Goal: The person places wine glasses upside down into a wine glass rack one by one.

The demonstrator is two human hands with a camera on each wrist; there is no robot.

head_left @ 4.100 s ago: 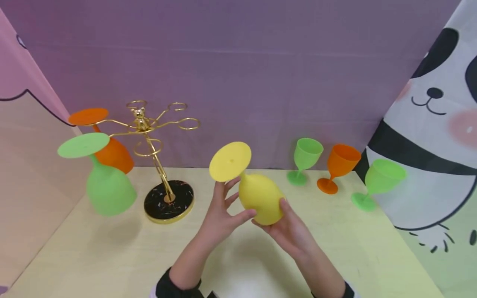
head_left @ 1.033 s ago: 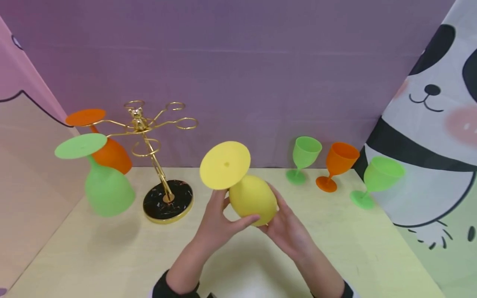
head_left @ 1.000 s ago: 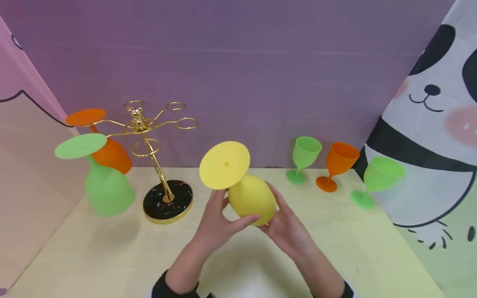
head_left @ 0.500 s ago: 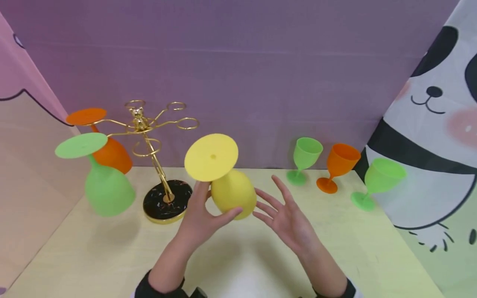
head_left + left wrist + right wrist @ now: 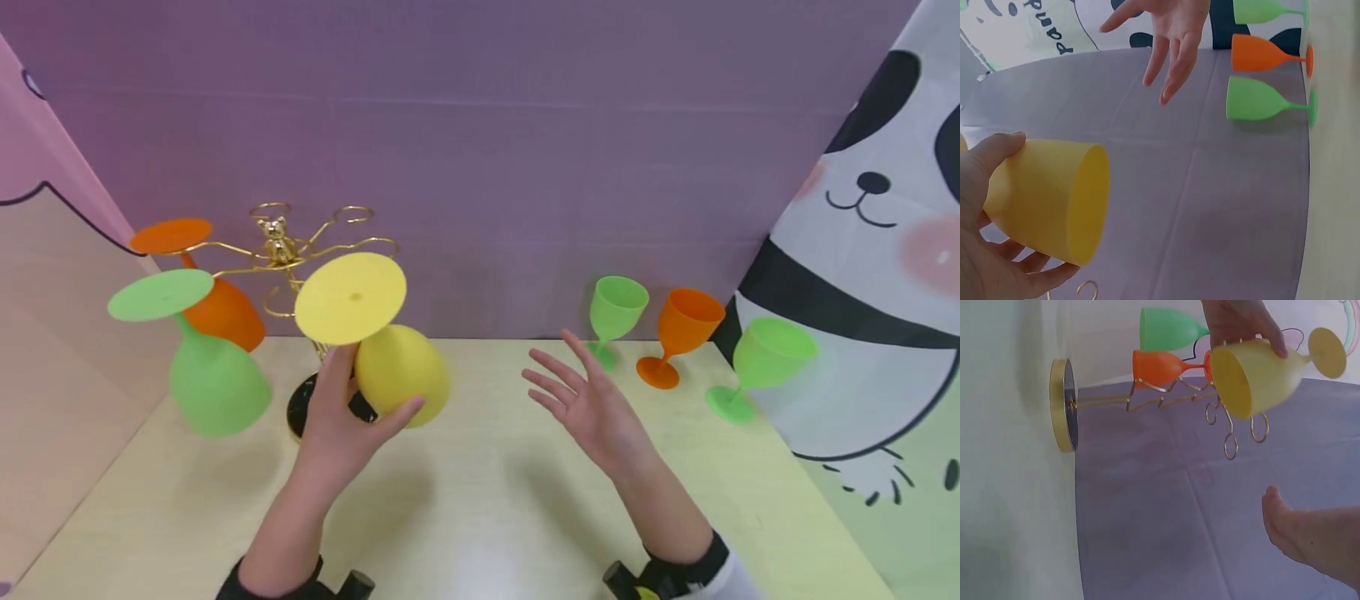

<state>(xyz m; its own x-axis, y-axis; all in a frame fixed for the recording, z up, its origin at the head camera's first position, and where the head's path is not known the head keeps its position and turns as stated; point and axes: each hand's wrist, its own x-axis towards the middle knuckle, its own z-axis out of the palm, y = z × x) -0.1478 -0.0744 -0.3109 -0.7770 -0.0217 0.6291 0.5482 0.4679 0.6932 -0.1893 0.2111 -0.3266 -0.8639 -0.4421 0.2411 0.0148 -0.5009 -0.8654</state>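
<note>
My left hand (image 5: pixel 341 425) grips a yellow goblet (image 5: pixel 405 371) by its bowl, upside down and tilted, foot uppermost. The goblet is in front of the gold rack (image 5: pixel 277 246) in the head view and hides part of its pole and base. In the left wrist view, the bowl's open rim (image 5: pixel 1089 203) points away from the palm. My right hand (image 5: pixel 592 408) is apart from the goblet, its fingers spread and holding nothing. A green goblet (image 5: pixel 217 383) and an orange goblet (image 5: pixel 225 312) hang upside down from the rack's left arms.
On the table's right stand a green goblet (image 5: pixel 618 308), an orange goblet (image 5: pixel 688 321) and another green goblet (image 5: pixel 772 354), all upright. Behind the table (image 5: pixel 480 500) hangs a purple cloth (image 5: pixel 480 167); a panda-printed cloth (image 5: pixel 862 292) is at the right.
The yellow goblet has moved left with my left hand, toward the rack. My right hand has let go of it and drawn away to the right.
</note>
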